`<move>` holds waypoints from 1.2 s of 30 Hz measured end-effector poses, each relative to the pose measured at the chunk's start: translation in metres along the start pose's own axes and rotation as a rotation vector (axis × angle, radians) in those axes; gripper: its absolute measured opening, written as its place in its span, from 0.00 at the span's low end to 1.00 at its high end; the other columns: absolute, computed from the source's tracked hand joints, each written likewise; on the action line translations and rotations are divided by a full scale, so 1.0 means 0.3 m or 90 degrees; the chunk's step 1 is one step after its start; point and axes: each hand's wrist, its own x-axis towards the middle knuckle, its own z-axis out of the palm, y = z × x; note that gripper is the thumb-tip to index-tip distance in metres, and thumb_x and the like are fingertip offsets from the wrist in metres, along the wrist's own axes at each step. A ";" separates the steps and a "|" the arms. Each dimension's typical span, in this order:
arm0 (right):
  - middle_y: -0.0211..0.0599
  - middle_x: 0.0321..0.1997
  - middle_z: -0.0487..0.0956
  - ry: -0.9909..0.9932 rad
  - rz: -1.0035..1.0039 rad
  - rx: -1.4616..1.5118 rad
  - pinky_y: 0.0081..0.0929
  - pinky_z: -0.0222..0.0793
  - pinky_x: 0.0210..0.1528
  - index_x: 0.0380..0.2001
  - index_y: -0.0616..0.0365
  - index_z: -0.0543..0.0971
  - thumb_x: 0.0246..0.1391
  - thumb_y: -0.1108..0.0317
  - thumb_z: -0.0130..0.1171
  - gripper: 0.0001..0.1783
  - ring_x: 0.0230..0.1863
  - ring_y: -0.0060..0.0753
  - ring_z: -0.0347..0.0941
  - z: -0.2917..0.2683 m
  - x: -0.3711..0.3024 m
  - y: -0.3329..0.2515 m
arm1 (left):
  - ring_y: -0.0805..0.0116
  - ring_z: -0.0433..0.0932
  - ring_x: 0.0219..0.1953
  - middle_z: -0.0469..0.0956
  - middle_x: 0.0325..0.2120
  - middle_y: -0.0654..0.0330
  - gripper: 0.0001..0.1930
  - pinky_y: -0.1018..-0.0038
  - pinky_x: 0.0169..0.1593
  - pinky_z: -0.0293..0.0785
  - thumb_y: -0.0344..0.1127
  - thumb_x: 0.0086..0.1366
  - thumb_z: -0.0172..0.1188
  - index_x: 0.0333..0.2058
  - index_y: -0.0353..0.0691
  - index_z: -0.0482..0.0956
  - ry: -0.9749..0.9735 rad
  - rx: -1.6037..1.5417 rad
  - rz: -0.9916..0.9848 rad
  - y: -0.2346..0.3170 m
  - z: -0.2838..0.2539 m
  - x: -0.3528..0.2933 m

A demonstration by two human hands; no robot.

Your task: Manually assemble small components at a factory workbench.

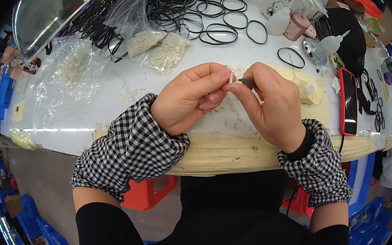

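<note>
My left hand [183,99] is closed in a pinch, thumb and forefinger on a small thin white piece [231,77]. Close against it, my right hand [274,101] pinches a small dark object [248,82] whose kind I cannot make out, as the fingers cover most of it. Both hands meet above the front of the white table [85,112]. Small pale bits [237,70] lie scattered on the surface behind and beneath the fingers. Beyond my left hand, clear plastic bags [166,54] hold many similar pale pieces.
Black rubber-like loops [219,34] and a tangled black heap [164,4] cover the back. Another clear bag [73,68] lies left. At right are a red-edged phone [348,101], white squeeze bottle [333,43], pink container [296,26] and yellowish lump [308,92]. Yellowish tape lines the front edge [223,153].
</note>
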 end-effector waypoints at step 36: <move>0.39 0.18 0.70 -0.090 0.052 0.042 0.31 0.62 0.19 0.23 0.60 0.67 0.53 0.58 0.58 0.18 0.17 0.41 0.68 -0.013 -0.007 0.005 | 0.83 0.60 0.23 0.68 0.23 0.70 0.09 0.86 0.27 0.56 0.38 0.66 0.52 0.31 0.39 0.72 0.023 0.081 0.036 0.008 0.001 0.000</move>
